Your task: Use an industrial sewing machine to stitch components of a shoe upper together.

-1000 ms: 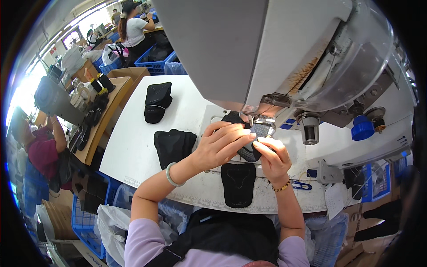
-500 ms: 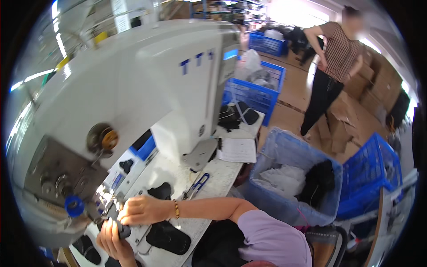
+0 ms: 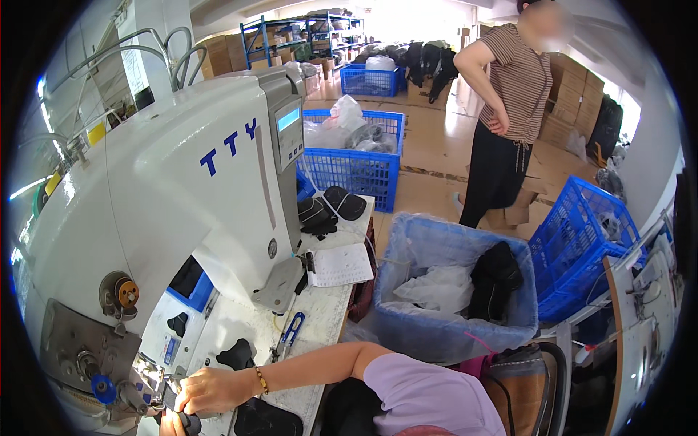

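Note:
My right hand [image 3: 216, 390], with a beaded bracelet at the wrist, pinches a small black padded piece [image 3: 191, 424] beside the needle area of a large white sewing machine [image 3: 171, 156]. Low at the picture's edge, my left hand [image 3: 171, 424] has its fingers closed on the same piece; much of that hand is cut off. A larger black padded piece [image 3: 267, 419] lies on the white table beside my right forearm. Beyond the wrist lie another black piece [image 3: 236, 354] and blue-handled thread snips [image 3: 293, 328].
A paper sheet [image 3: 339, 264] and black pieces [image 3: 342, 203] lie at the table's far end. Right of the table stands a lined blue bin [image 3: 454, 341] holding white plastic and black material. Blue crates [image 3: 356, 174] stand beyond. A person [image 3: 512, 109] in a striped top stands on the right.
The view has swung upward and right, so my hands and the table sit lower and further left. Both hands stay on the black piece; the standing person has turned somewhat.

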Motion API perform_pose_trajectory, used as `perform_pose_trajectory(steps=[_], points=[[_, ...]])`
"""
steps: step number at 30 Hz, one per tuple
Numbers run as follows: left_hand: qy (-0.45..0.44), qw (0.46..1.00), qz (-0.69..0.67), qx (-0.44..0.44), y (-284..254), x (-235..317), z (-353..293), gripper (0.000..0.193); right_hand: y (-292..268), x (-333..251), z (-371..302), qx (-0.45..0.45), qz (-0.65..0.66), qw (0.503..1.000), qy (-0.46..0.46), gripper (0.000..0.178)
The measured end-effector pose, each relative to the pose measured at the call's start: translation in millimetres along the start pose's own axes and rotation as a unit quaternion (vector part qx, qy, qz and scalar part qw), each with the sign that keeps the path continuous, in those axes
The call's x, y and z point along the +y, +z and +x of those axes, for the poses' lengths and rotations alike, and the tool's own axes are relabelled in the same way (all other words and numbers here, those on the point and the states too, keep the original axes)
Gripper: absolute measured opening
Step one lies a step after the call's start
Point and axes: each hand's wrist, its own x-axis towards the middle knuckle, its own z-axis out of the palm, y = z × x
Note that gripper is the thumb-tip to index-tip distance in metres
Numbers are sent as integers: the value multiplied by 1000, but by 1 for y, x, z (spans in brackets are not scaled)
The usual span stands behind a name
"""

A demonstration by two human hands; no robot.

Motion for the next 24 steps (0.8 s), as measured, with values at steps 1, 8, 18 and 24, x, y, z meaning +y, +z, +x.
perform_pose_trajectory(steps=[1,8,18,24], points=[[-3,1000,7,-8,-3,-1,-4,13,4,1,-1,1,14,1000,7,10],[-54,997,4,-56,9,-15,-18,26,-10,7,-2,-110,-70,989,70,15],[-40,999,-25,-7,-2,-23,-14,31,-3,1,13,-5,5,999,42,25],[-15,1000,-11,-1,2,-20,-12,30,-9,-2,12,-18,1,999,40,22]])
